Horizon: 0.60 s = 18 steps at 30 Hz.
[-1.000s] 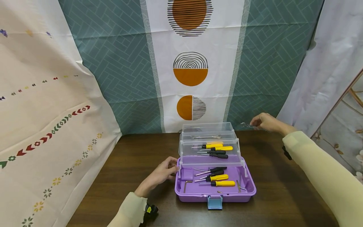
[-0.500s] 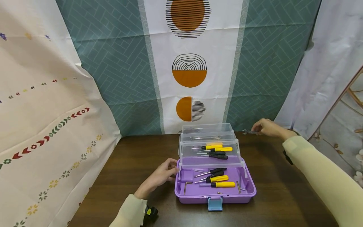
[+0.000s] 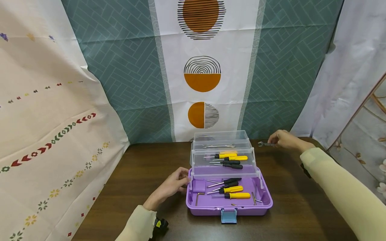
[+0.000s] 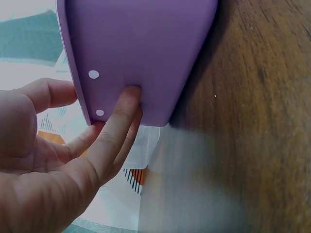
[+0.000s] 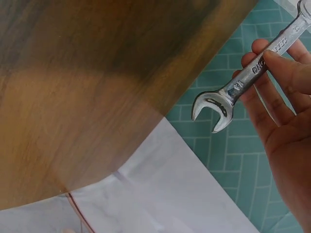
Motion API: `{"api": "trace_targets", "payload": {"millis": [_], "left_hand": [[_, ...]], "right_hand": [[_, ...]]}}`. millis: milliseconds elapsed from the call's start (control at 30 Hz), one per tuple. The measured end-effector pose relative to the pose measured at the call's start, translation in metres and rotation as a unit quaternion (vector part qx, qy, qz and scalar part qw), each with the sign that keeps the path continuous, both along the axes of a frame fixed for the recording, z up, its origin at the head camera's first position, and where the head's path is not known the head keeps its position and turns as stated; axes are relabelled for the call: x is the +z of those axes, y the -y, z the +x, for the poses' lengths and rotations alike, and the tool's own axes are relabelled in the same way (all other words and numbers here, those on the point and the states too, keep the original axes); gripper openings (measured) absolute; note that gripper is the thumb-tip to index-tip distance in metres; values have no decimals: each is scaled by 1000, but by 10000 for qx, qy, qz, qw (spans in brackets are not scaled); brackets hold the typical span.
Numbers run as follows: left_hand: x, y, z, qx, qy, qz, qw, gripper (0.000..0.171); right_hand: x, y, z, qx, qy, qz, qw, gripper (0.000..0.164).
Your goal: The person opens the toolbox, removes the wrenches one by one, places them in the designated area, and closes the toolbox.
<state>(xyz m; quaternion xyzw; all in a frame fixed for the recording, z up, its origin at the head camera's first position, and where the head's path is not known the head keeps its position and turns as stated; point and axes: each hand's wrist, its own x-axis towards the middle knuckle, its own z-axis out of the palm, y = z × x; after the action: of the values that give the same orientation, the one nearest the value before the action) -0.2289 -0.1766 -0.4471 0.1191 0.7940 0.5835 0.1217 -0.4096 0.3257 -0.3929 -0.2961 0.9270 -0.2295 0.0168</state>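
My left hand [image 3: 172,183] holds the left side of a purple toolbox [image 3: 205,211]. In the left wrist view its fingers [image 4: 109,136] lie against the toolbox's outer wall [image 4: 141,43] and the thumb is at the rim. To the right of the toolbox, near the table's back edge, my right hand [image 3: 283,139] pinches a shiny metal wrench [image 3: 264,144]. The right wrist view shows the wrench's shank [image 5: 248,75] between thumb and fingers, its open-ended head pointing away from the hand; the other end is partly cut off by the frame.
The toolbox stands with clear trays [image 3: 223,174] raised, bearing yellow and black screwdrivers [image 3: 238,158] and another wrench [image 3: 218,145]. More screwdrivers [image 3: 238,195] and hex keys [image 3: 197,198] lie in its base. A blue latch [image 3: 228,216] hangs in front. Curtains surround the brown table [image 3: 144,160].
My right hand has come down toward the table and slightly right, with the wrench still in its grip. The left hand and the toolbox have stayed put.
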Motion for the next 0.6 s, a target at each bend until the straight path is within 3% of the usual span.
{"api": "trace_targets", "payload": {"millis": [600], "left_hand": [[1, 0, 1, 8, 1, -18, 10000, 39]], "right_hand": [[-26, 2, 1, 116, 7, 210, 9997, 39]]}}
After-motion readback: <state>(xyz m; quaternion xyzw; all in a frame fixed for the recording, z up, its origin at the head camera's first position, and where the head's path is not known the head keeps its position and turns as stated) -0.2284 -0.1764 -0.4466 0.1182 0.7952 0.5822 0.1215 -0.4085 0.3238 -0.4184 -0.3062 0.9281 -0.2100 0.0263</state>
